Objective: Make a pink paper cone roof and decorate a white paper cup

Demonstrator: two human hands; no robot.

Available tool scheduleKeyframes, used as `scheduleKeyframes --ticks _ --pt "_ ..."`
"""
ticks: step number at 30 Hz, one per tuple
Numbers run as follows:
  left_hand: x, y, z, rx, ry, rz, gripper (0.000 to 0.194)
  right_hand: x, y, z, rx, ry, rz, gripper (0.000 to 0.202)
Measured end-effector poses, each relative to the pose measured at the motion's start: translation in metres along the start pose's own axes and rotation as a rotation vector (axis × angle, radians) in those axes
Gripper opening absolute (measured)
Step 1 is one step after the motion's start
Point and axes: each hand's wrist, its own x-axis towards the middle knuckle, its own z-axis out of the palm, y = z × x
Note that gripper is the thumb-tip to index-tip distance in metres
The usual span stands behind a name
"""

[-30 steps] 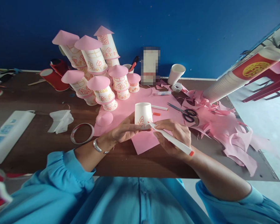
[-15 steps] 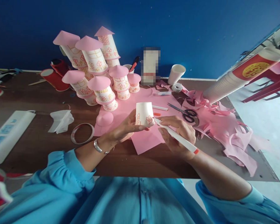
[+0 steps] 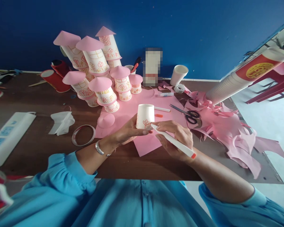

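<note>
A white paper cup (image 3: 145,114) with red flower drawings near its lower rim is held in my left hand (image 3: 129,130), fingers behind and thumb along the bottom. My right hand (image 3: 176,138) grips a white marker (image 3: 177,143) with a red end, its tip at the cup's lower right side. Beneath both hands lies a pink paper sheet (image 3: 148,145). On that sheet are an orange-red marker cap (image 3: 158,115) and another white marker (image 3: 162,109). Decorated cup towers (image 3: 96,61) with pink cone roofs stand behind, to the left.
Black-handled scissors (image 3: 191,116) and pink paper scraps (image 3: 232,135) lie at the right, beside a long leaning cup stack (image 3: 236,78). A tape roll (image 3: 83,135), a pink cone (image 3: 106,120) and red cups (image 3: 54,80) are at the left. One white cup (image 3: 179,75) stands near the wall.
The cup has turned a little in my left hand, so its flower sits further left. My right hand and the marker have shifted slightly left. A pink scrap at the far right now extends further out.
</note>
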Motion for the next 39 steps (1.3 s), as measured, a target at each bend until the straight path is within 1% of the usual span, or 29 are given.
scheduleKeyframes --ticks 3,5,8,12,15,18,21,25,28,32,39 --pt "-0.0005 -0.0001 -0.0010 0.024 0.016 0.001 0.050 0.0015 -0.0005 -0.0020 0.004 0.023 0.000 0.022" --pt "-0.0012 -0.0011 -0.0035 0.023 0.021 0.019 0.044 0.0025 -0.0007 -0.0036 -0.019 0.045 0.014 0.021" --pt "-0.0016 -0.0036 -0.0078 -0.032 0.012 0.044 0.035 0.0034 -0.0005 -0.0047 -0.049 0.062 0.019 0.018" --pt "-0.0010 -0.0053 -0.0087 -0.124 0.001 0.043 0.029 0.0037 0.0001 -0.0036 -0.037 0.047 -0.006 0.016" --pt "-0.0013 -0.0048 -0.0073 -0.135 -0.022 0.039 0.033 0.0032 0.0001 -0.0022 -0.029 0.028 -0.007 0.016" --pt "-0.0026 -0.0043 -0.0068 -0.096 -0.048 0.031 0.038 0.0023 -0.0003 -0.0008 -0.012 -0.001 -0.009 0.017" --pt "-0.0034 -0.0043 -0.0072 -0.067 -0.030 0.032 0.039 0.0019 -0.0007 -0.0001 0.000 -0.016 -0.012 0.018" --pt "-0.0024 -0.0035 -0.0079 -0.046 -0.009 0.032 0.041 0.0025 -0.0010 -0.0011 -0.012 0.010 -0.016 0.019" --pt "-0.0003 -0.0027 -0.0083 -0.095 -0.009 0.035 0.036 0.0029 -0.0010 -0.0024 -0.029 0.023 -0.004 0.018" --pt "0.0008 -0.0029 -0.0079 -0.177 -0.004 0.037 0.038 0.0020 -0.0006 -0.0024 -0.032 0.022 0.001 0.016" --pt "-0.0023 -0.0023 -0.0055 -0.039 -0.050 0.019 0.040 0.0015 0.0001 -0.0006 0.020 -0.001 -0.025 0.021"
